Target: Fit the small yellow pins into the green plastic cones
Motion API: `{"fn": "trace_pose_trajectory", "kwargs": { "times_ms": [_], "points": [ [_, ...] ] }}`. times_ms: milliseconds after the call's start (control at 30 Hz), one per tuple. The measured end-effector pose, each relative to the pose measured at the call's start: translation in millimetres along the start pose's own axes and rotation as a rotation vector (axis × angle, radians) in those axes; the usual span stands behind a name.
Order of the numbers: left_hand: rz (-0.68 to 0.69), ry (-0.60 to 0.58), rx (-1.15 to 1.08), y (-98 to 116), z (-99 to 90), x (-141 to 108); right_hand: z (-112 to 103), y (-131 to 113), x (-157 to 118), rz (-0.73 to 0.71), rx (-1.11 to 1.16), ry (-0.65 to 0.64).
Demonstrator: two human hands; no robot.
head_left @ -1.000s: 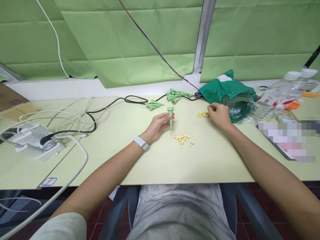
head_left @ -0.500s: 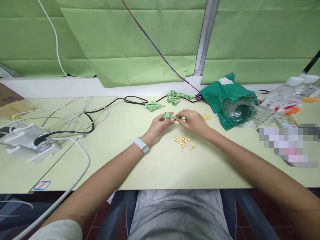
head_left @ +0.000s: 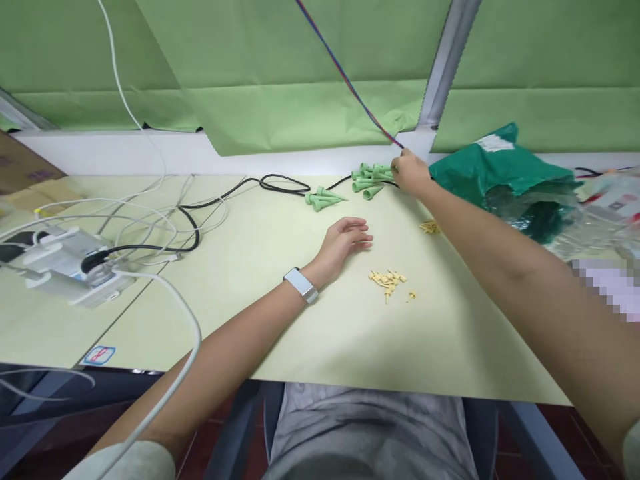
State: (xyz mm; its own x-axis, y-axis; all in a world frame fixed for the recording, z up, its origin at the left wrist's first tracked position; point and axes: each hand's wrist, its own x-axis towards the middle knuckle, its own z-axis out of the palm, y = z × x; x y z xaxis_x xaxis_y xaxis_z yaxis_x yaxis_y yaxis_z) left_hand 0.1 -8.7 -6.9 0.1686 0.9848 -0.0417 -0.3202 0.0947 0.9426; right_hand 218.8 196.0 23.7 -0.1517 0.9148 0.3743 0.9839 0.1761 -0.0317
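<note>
My right hand (head_left: 411, 173) reaches the far edge of the table, its fingertips against the right side of a heap of green plastic conical spikes (head_left: 373, 177). Its fingers hide whatever they may pinch. My left hand (head_left: 345, 241) lies palm down on the pale yellow tabletop (head_left: 320, 320), holding nothing. A smaller pair of green spikes (head_left: 323, 199) lies left of the heap. Just right of my left hand is a cluster of small yellow plastic pieces (head_left: 386, 280), and a few more (head_left: 429, 227) lie under my right forearm.
A crumpled green plastic bag (head_left: 500, 160) and clear plastic (head_left: 530, 217) sit at the far right. Left of my hands are a white power strip (head_left: 65, 267) and tangled white and black cables (head_left: 190, 230). Green curtains hang behind the table.
My right hand has moved forward from beside my left to the green heap. My left hand no longer holds the green spike and rests flat. The view has tilted slightly.
</note>
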Motion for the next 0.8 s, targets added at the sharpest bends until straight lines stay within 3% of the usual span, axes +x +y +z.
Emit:
{"fn": "trace_pose_trajectory", "kwargs": {
  "times_ms": [167,300,567,700,800],
  "points": [
    [-0.016,-0.007,-0.014,-4.3,-3.2,2.3,9.9,-9.8,25.4,0.004,-0.118,-0.135],
    [-0.014,-0.012,-0.021,-4.2,-3.6,1.7,20.4,-12.0,28.8,0.051,-0.171,-0.178],
    [-0.01,-0.02,-0.014,-4.7,-3.2,2.1,13.3,-19.0,8.6,-0.006,-0.083,-0.102],
    [-0.004,-0.029,-0.01,-7.7,-4.4,5.0,10.6,-51.7,-1.0,-0.091,0.179,0.022],
    [-0.002,-0.033,-0.004,-9.1,-5.2,6.3,13.0,-90.3,-7.7,-0.242,0.284,0.014]
  ]
}}
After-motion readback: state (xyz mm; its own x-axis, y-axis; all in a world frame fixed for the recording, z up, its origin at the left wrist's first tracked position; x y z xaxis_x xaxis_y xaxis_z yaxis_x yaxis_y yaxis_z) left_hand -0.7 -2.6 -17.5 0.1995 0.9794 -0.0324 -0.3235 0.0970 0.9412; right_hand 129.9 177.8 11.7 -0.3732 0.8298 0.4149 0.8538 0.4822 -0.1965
